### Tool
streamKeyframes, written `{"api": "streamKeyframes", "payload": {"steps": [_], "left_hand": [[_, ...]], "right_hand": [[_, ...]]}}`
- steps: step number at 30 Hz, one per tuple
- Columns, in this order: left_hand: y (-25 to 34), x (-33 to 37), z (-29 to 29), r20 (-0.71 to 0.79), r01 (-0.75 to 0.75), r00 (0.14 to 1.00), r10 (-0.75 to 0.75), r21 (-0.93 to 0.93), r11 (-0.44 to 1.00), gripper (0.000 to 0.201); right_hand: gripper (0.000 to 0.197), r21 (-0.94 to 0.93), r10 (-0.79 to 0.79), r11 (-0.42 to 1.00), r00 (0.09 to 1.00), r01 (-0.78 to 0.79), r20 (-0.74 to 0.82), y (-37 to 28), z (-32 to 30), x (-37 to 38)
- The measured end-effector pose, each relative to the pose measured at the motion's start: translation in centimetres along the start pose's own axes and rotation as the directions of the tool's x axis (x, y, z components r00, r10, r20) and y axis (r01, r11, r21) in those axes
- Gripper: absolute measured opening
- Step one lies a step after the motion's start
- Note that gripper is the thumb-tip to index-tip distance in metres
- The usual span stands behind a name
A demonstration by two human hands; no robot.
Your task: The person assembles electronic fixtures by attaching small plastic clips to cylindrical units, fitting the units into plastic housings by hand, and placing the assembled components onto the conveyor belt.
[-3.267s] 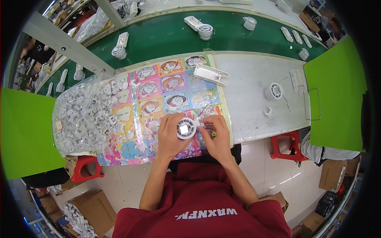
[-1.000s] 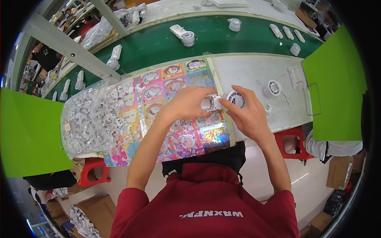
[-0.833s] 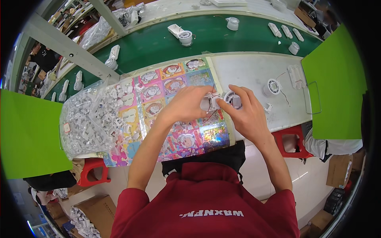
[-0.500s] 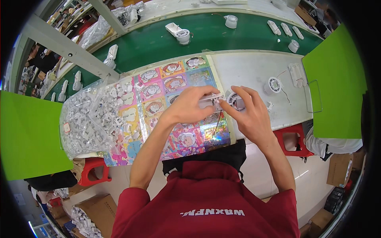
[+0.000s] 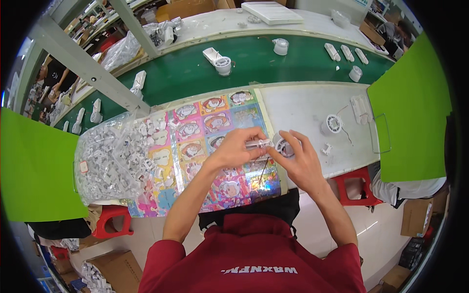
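At the centre of the frame, the left hand (image 5: pixel 233 150) pinches a white handle shell (image 5: pixel 256 144) between thumb and fingers, over the right edge of the patterned mat (image 5: pixel 228 188). The right hand (image 5: pixel 303 168) curls around a white round fan (image 5: pixel 285 148), fingers slightly parted, thumb and forefinger reaching the end of the shell; whether they nip a smaller piece there cannot be told. A dark wire (image 5: pixel 263 173) hangs below the shell. Three seconds ago the fan was held over the mat and a handle shell lay near the mat's top; the fan has since moved right and a shell is in the left hand, so the two parts now appear to be worked together.

Farther off, at the left of the frame, a clear bag (image 5: pixel 105 168) holds many small white pieces. Right of centre lie a white bracket (image 5: pixel 326 148) and, beyond it, another fan (image 5: pixel 331 125). Across the top, a green belt (image 5: pixel 171 73) carries a fan with its handle (image 5: pixel 223 65).
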State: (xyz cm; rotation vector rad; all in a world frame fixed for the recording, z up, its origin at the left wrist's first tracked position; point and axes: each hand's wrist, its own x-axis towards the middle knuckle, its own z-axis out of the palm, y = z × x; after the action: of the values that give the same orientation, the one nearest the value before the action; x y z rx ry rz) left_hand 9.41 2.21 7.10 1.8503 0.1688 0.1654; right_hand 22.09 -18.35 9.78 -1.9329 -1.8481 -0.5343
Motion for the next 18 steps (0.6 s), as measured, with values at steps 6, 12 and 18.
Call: {"api": "streamKeyframes", "payload": {"steps": [6,12,18], "left_hand": [[-0.5,2.1,-1.1,-0.239,-0.196,0.894,0.379,0.552,0.81,0.015],[-7.9,6.2,-3.7,-0.702,-0.023,0.624,0.345,0.425,0.905,0.01],[-8.8,7.0,-2.9,-0.521,-0.046,0.755,0.398,0.564,0.824,0.005]], "right_hand": [[0.05,0.021,0.093,0.995,0.993,-0.095,0.076,2.2,2.0,1.2],[0.047,0.253,0.614,0.748,0.784,-0.614,0.087,7.4,6.7,5.4],[0.068,0.316,0.689,0.698,0.723,-0.643,-0.05,11.6,13.9,12.2]]}}
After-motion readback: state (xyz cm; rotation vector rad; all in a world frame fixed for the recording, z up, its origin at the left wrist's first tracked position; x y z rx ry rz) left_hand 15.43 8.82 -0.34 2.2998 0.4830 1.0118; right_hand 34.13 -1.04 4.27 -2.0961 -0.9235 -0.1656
